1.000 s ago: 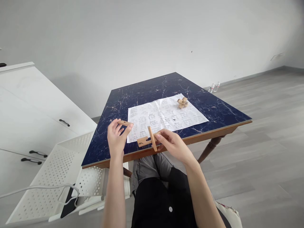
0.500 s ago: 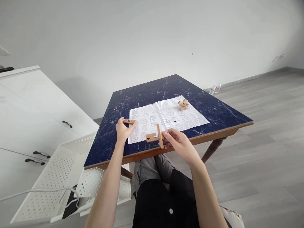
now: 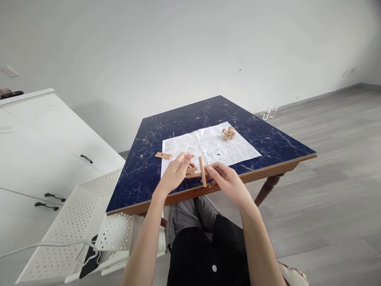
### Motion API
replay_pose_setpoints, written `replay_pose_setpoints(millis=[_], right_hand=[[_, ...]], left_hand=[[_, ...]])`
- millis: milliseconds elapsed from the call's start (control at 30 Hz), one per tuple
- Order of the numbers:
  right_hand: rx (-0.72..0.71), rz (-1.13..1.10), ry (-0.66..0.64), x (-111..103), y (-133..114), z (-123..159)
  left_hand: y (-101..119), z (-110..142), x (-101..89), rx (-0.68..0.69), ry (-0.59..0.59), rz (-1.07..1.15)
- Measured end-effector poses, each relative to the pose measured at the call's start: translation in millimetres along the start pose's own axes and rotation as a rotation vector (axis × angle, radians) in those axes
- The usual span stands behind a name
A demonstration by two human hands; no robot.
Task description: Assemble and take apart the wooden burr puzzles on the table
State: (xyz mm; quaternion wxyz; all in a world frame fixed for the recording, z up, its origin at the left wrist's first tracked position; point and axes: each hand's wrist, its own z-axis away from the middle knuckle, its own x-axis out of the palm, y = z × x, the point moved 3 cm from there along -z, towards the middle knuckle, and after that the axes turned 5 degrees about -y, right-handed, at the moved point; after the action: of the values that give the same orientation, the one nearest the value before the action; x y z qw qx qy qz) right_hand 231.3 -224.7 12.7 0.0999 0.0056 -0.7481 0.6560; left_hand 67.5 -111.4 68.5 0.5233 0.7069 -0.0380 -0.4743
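Near the table's front edge, my right hand [image 3: 228,180] grips two wooden puzzle pieces [image 3: 203,172] joined in a cross. One is a thin upright bar, and the flat one through it bears a dark letter like an E. My left hand [image 3: 177,171] is beside the left end of that lettered piece, its fingers apart and partly covering it. Whether the fingertips touch it, I cannot tell. A separate flat wooden piece [image 3: 163,155] with a notch or hole lies at the left edge of a printed instruction sheet [image 3: 205,139]. On the sheet's far right sits an assembled cluster of wooden pieces [image 3: 229,133].
The sheet lies on a dark blue marbled table [image 3: 178,119] with a wooden edge. To the left are a white cabinet [image 3: 59,147] and white perforated baskets [image 3: 62,226] with a cable [image 3: 59,242]. Two clear bottles [image 3: 270,112] stand on the floor by the wall.
My left hand has let go of the flat wooden piece at the sheet's left edge and moved right, to the crossed pieces. My right hand still holds them in nearly the same place.
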Motion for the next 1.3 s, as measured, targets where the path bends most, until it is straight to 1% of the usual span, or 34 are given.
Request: replay_pose_setpoints(millis=[133, 167, 200, 233, 300, 433, 600, 800, 967, 1133, 1300], right_hand=[[-0.010, 0.019, 0.048, -10, -2, 2], [-0.009, 0.023, 0.057, -12, -2, 3], [-0.006, 0.027, 0.065, -14, -2, 3], [-0.002, 0.028, 0.069, -15, -1, 4], [-0.001, 0.014, 0.077, -17, 0, 4], [-0.003, -0.048, 0.054, -16, 4, 3], [0.026, 0.010, 0.019, -15, 5, 3], [0.062, -0.022, 0.024, -12, 5, 4], [0.059, -0.046, 0.027, -9, 5, 2], [0.031, -0.030, 0.070, -9, 2, 2], [0.032, -0.046, 0.048, -7, 1, 1]], left_hand=[[22, 7, 14.3, -0.030, -0.307, 0.051], [25, 9, 17.1, -0.041, -0.352, 0.076], [28, 9, 19.2, -0.052, -0.366, 0.091], [29, 9, 20.8, -0.063, -0.364, 0.103], [31, 9, 22.4, -0.073, -0.314, 0.093], [31, 9, 23.2, -0.046, -0.241, 0.017], [28, 10, 21.5, -0.046, -0.236, -0.004], [25, 10, 20.3, -0.030, -0.218, -0.004], [21, 9, 17.8, -0.019, -0.193, 0.003], [19, 11, 12.1, -0.011, -0.190, 0.013], [16, 13, 10.2, -0.013, -0.202, 0.040]])
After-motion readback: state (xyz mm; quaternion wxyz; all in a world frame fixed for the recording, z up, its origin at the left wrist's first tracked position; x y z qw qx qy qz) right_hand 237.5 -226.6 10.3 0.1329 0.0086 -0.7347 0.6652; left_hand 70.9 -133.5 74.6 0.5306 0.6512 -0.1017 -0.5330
